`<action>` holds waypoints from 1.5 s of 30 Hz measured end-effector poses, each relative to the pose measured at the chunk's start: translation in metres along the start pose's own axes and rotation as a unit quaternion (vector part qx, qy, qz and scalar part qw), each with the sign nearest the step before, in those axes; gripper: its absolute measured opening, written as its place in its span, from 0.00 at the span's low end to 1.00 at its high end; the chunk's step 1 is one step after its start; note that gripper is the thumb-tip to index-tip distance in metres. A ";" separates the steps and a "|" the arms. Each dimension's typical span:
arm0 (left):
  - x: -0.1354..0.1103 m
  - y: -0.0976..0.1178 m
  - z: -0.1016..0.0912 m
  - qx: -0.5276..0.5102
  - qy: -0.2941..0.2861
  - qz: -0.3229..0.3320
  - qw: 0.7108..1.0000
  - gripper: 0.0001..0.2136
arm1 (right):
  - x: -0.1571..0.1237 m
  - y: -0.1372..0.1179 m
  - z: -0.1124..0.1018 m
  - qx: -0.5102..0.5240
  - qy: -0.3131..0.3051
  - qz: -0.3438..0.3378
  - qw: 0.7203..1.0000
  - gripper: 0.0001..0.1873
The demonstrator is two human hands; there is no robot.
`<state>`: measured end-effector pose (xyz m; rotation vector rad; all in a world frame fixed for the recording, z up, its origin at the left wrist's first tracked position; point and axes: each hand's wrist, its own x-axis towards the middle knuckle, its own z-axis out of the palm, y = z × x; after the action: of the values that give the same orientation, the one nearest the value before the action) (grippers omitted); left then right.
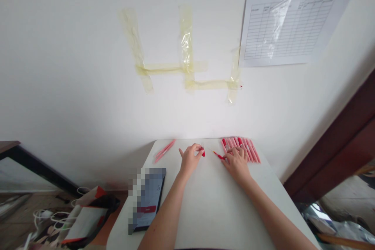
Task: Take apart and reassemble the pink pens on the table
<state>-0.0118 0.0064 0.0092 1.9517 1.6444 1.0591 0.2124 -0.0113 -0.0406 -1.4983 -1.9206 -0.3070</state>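
My left hand [190,160] pinches a small red piece [203,152], perhaps a pen cap, at its fingertips above the white table [211,211]. My right hand [236,164] lies against the lower end of a row of pink and red pens [243,149]. A thin red pen [218,156] with a yellowish tip sticks out to the left from under its fingers and seems held there. Between my hands the two red items stay apart. Farther left, a pair of pink pens [164,150] lies on the tabletop.
A phone or tablet [146,199] with a pixelated part lies by the table's left edge. Yellowed tape strips [187,62] and a taped ruled sheet [288,27] are on the wall behind. Bags and cables [82,218] lie on the floor at lower left.
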 end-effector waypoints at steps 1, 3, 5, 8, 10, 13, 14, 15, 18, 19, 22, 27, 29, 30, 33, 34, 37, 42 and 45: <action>0.000 0.000 0.000 0.002 -0.002 -0.002 1.000 0.06 | 0.000 0.000 0.001 0.004 0.001 0.002 1.000 0.07; 0.000 0.001 -0.001 0.010 -0.003 -0.005 1.000 0.06 | 0.000 0.002 0.002 0.015 0.002 0.006 1.000 0.07; 0.000 0.002 -0.002 0.025 -0.002 -0.006 1.000 0.06 | 0.000 0.004 0.002 0.030 0.009 0.009 0.999 0.07; -0.001 0.002 -0.003 0.053 0.003 0.003 0.999 0.06 | 0.002 0.007 0.000 0.050 0.031 0.017 0.998 0.07; -0.001 0.003 -0.004 0.069 0.004 0.009 0.998 0.06 | 0.004 0.008 -0.003 0.059 0.043 0.020 0.997 0.07; -0.002 0.003 -0.006 0.084 -0.001 0.012 0.996 0.06 | 0.006 0.011 -0.008 0.071 0.052 0.017 0.996 0.08; -0.002 0.003 -0.006 0.087 -0.003 0.014 0.996 0.06 | 0.007 0.012 -0.010 0.075 0.054 0.015 0.996 0.09; -0.002 0.002 -0.007 0.088 -0.003 0.016 0.996 0.06 | 0.008 0.013 -0.012 0.078 0.057 0.015 0.995 0.09; -0.002 0.000 -0.007 0.088 0.001 0.024 0.996 0.06 | 0.009 0.016 -0.015 0.085 0.069 0.014 0.994 0.10; -0.002 0.000 -0.008 0.087 0.003 0.027 0.996 0.06 | 0.010 0.017 -0.016 0.085 0.072 0.013 0.994 0.10; -0.001 -0.003 -0.008 0.087 0.004 0.027 0.996 0.06 | 0.010 0.018 -0.019 0.082 0.072 0.010 0.994 0.09; -0.001 -0.004 -0.007 0.094 0.008 0.030 0.995 0.05 | 0.010 0.019 -0.021 0.080 0.064 -0.001 0.995 0.08; -0.001 -0.004 -0.007 0.099 0.006 0.029 0.995 0.05 | 0.010 0.019 -0.020 0.077 0.063 -0.008 0.995 0.08; -0.001 -0.004 -0.006 0.101 0.005 0.029 0.994 0.06 | 0.010 0.019 -0.020 0.074 0.062 -0.012 0.995 0.08; -0.001 -0.005 -0.005 0.105 0.006 0.034 0.994 0.06 | 0.010 0.020 -0.019 0.063 0.062 -0.018 0.996 0.07; -0.001 -0.006 -0.005 0.105 0.008 0.038 0.994 0.06 | 0.010 0.019 -0.018 0.060 0.064 -0.020 0.996 0.07; 0.000 -0.008 -0.003 0.103 0.009 0.050 0.993 0.06 | 0.009 0.019 -0.017 0.057 0.067 -0.021 0.996 0.07; 0.000 -0.011 0.001 0.098 -0.006 0.071 0.993 0.06 | 0.009 0.018 -0.014 0.062 0.065 -0.025 0.996 0.08; -0.001 -0.010 0.003 0.094 -0.010 0.080 0.992 0.06 | 0.009 0.018 -0.012 0.064 0.066 -0.033 0.995 0.07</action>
<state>-0.0167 0.0083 -0.0003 2.2405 1.6509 0.9688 0.2322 -0.0054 -0.0295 -1.3005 -1.8516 -0.2988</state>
